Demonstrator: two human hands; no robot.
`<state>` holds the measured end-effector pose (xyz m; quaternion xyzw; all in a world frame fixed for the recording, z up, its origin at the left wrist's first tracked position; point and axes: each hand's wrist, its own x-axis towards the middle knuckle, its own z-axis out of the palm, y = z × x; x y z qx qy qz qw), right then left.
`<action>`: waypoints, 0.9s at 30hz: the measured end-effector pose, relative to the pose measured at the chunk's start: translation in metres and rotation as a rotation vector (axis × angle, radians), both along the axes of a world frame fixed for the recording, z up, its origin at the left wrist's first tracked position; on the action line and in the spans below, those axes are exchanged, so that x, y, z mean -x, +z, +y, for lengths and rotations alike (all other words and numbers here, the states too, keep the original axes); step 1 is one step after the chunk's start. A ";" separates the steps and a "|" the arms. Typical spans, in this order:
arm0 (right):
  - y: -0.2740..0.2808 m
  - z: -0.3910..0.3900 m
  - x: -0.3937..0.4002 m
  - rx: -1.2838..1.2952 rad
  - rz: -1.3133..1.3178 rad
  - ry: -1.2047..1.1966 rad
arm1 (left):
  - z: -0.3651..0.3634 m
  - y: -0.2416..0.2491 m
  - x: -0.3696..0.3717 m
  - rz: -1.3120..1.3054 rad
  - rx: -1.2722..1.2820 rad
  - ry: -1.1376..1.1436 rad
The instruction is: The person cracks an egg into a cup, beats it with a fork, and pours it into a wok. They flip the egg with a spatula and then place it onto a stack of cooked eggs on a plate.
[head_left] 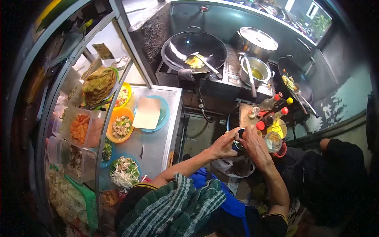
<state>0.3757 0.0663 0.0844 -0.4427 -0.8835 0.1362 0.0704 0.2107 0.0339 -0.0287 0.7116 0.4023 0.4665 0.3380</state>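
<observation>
Both hands meet in front of the body, above a plastic bag (233, 166). Between them is a small dark, round-rimmed container (238, 145), mostly covered by the fingers. My left hand (224, 145) is wrapped round its left side, while my right hand (254, 147) closes on it from the right and top. What the container holds cannot be made out. Just right of my right hand are a glass jar (273, 141) and sauce bottles with red caps (270, 103). A yellow-capped bottle (289, 101) lies among them.
Behind the hands, a large wok (213, 43) holds yellow food and a ladle. Pots (258, 41) and a second wok (306, 77) stand to its right. Bowls of ingredients (120, 123) sit on the left counter (167, 118) beside a glass cabinet. Another person (335, 170) is at the right.
</observation>
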 end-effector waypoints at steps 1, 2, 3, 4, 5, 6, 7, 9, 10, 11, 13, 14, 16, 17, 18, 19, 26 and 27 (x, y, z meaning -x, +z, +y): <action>-0.004 -0.001 -0.006 -0.007 0.005 -0.013 | 0.002 -0.008 -0.005 0.005 -0.045 -0.003; -0.007 -0.002 -0.012 -0.045 0.018 -0.002 | 0.003 -0.006 -0.009 0.007 -0.089 -0.005; -0.009 -0.004 -0.017 -0.081 0.031 0.011 | 0.002 -0.004 -0.013 0.010 -0.090 -0.013; -0.010 -0.005 -0.021 -0.079 0.035 0.002 | 0.000 -0.003 -0.016 0.018 -0.016 -0.020; -0.011 -0.006 -0.023 -0.066 0.007 -0.036 | -0.001 0.000 -0.018 0.025 0.059 -0.024; -0.012 -0.006 -0.025 -0.052 -0.022 -0.072 | -0.002 -0.002 -0.020 0.028 0.063 -0.029; -0.014 -0.006 -0.028 -0.066 -0.017 -0.067 | -0.001 -0.005 -0.022 -0.006 0.046 -0.054; -0.013 -0.008 -0.033 -0.071 -0.035 -0.080 | 0.002 -0.006 -0.025 -0.040 0.031 -0.079; -0.014 -0.009 -0.035 -0.075 -0.055 -0.092 | 0.002 -0.007 -0.026 -0.018 -0.048 -0.061; -0.016 -0.008 -0.034 -0.068 -0.055 -0.097 | 0.002 -0.009 -0.029 0.003 -0.124 -0.046; -0.019 -0.008 -0.040 -0.112 -0.008 -0.094 | 0.000 -0.005 -0.033 -0.243 0.004 -0.140; -0.007 -0.012 -0.041 -0.121 0.039 -0.051 | 0.002 0.013 -0.026 -0.140 -0.071 -0.123; -0.012 -0.011 -0.053 -0.195 0.096 0.017 | 0.003 0.006 -0.028 -0.036 0.016 -0.164; -0.002 -0.014 -0.048 -0.134 0.082 -0.028 | 0.002 -0.010 -0.028 -0.027 0.067 -0.132; 0.004 -0.011 -0.047 -0.012 0.066 -0.064 | 0.002 -0.024 -0.030 -0.008 0.106 -0.091; 0.006 -0.010 -0.049 0.044 0.058 -0.086 | 0.001 -0.018 -0.036 -0.043 -0.010 -0.074; 0.026 -0.011 -0.058 0.140 0.082 -0.176 | -0.001 0.006 -0.043 0.017 -0.110 -0.124; 0.033 -0.014 -0.059 0.169 0.036 -0.201 | -0.002 0.008 -0.046 0.024 -0.095 -0.132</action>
